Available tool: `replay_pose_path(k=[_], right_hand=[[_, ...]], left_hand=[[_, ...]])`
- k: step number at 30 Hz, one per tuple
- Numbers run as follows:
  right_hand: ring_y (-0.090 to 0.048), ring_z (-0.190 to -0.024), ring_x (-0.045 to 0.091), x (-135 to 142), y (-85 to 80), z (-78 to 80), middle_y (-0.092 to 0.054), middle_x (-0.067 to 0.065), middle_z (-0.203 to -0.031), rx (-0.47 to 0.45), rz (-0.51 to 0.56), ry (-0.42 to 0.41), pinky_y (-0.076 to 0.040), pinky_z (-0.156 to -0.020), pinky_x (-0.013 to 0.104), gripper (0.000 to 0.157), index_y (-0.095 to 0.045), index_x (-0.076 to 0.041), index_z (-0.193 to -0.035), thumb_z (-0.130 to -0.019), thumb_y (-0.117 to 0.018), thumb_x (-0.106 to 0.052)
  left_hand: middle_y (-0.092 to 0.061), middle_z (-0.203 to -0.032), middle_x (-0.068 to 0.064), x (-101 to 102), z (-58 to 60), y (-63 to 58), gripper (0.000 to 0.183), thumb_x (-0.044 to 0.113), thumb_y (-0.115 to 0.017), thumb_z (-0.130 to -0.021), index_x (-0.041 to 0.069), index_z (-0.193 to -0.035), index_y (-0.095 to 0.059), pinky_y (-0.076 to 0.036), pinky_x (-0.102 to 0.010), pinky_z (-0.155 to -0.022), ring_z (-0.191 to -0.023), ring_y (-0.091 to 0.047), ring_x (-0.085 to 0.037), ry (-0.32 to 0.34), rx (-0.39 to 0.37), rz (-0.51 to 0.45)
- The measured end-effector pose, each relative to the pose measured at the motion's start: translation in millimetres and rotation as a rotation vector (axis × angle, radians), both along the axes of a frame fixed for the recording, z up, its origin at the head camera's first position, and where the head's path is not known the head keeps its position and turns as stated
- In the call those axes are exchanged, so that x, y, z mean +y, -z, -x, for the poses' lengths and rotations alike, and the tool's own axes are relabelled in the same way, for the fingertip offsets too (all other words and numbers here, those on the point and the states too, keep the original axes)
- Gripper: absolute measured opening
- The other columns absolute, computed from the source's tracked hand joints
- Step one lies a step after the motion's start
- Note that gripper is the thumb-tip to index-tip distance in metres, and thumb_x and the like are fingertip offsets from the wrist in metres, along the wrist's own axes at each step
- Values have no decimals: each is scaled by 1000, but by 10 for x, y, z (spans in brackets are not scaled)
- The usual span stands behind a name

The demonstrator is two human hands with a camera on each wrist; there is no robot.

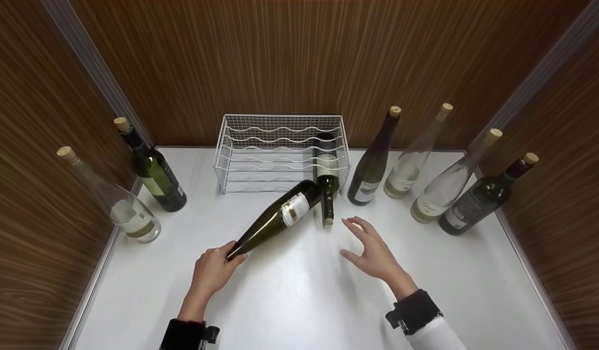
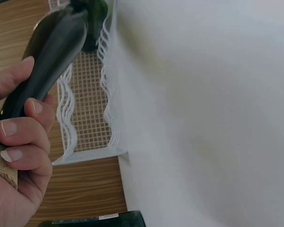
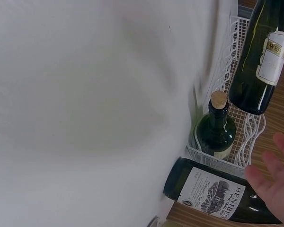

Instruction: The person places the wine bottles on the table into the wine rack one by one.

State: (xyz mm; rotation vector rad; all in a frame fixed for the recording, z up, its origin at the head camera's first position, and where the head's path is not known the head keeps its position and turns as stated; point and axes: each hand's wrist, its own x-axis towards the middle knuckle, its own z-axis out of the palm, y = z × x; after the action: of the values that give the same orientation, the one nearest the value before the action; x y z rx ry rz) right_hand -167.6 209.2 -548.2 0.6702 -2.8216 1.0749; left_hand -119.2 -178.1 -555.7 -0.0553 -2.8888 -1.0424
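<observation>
My left hand (image 1: pixel 214 270) grips a green wine bottle (image 1: pixel 265 218) by its neck, fingers curled round it, cork end inside the hand. The bottle is tilted, its base up toward the rack and its white label facing up. In the head view its base overlaps a second corked bottle (image 1: pixel 327 182), which lies in the right end of the white wire rack (image 1: pixel 282 116) with its neck pointing out. My right hand (image 1: pixel 375 253) hovers in front of the rack's right side, thumb and fingers spread, holding nothing. In the right wrist view, its fingers (image 3: pixel 274 165) show beside the rack.
Right of the rack stand a dark green bottle (image 1: pixel 372 165), two clear bottles (image 1: pixel 411 167) and a dark bottle (image 1: pixel 479 201). On the left stand a green bottle (image 1: pixel 158 177) and a clear bottle (image 1: pixel 132 214). Wood-grain panels (image 1: pixel 280 58) enclose the white table (image 1: pixel 299 301).
</observation>
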Motion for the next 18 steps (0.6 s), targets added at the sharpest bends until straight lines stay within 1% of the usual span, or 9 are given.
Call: replay_pose_path(k=[1, 3, 6, 8, 10, 12, 14, 18], right_hand=[[-34, -139, 33, -7, -5, -3, -41, 15, -148, -7, -1, 2, -33, -107, 54, 70, -46, -12, -148, -86, -78, -20], [-34, -139, 33, -14, -16, -12, -40, 14, -148, -21, -4, 7, -34, -107, 54, 70, -46, -12, -148, -86, -78, -20], [-33, -140, 33, -20, -18, -24, -39, 13, -149, -48, -11, 6, -34, -107, 54, 69, -46, -13, -148, -87, -77, -21], [-32, -140, 33, -19, -16, -27, -38, 13, -151, -70, -19, 5, -33, -107, 54, 70, -44, -13, -149, -88, -76, -23], [-30, -141, 33, -19, -15, -27, -36, 12, -152, -91, -27, 5, -32, -108, 54, 70, -43, -14, -150, -89, -75, -25], [-29, -142, 33, -19, -14, -26, -34, 13, -154, -106, -37, 8, -31, -108, 54, 70, -41, -13, -151, -90, -73, -27], [-28, -142, 33, -21, -9, -22, -32, 14, -155, -118, -55, 9, -31, -109, 54, 70, -39, -13, -152, -92, -72, -30], [-26, -143, 34, -25, 15, -14, -29, 16, -156, -124, -92, 6, -29, -110, 53, 71, -37, -12, -153, -93, -69, -33]], left_hand=[[-71, -94, -15, 17, 2, 14, 41, 29, -72, -90, 3, -120, -68, -48, -40, -58, -71, -64, -21, -13, -1, -7], [-70, -84, -11, 48, 12, 43, 35, 27, -72, -90, 4, -116, -69, -45, -37, -54, -65, -60, -19, -33, -9, -21], [-66, -73, -5, 84, 18, 87, 28, 25, -72, -90, 5, -111, -70, -38, -33, -49, -57, -52, -16, -72, -36, -65], [-66, -73, -4, 102, 26, 115, 27, 25, -71, -91, 6, -110, -70, -38, -33, -50, -57, -51, -15, -97, -54, -102], [-70, -81, -5, 117, 38, 141, 29, 26, -71, -91, 6, -112, -71, -41, -34, -53, -61, -55, -14, -123, -69, -140], [-70, -83, -6, 130, 55, 163, 27, 27, -71, -91, 7, -110, -72, -42, -35, -55, -63, -56, -16, -143, -90, -188], [-71, -87, -8, 141, 72, 187, 29, 28, -70, -92, 6, -111, -72, -45, -35, -58, -67, -58, -17, -160, -106, -236], [-63, -73, -6, 156, 109, 226, 27, 27, -69, -93, 5, -108, -72, -40, -32, -54, -60, -49, -16, -192, -124, -331]])
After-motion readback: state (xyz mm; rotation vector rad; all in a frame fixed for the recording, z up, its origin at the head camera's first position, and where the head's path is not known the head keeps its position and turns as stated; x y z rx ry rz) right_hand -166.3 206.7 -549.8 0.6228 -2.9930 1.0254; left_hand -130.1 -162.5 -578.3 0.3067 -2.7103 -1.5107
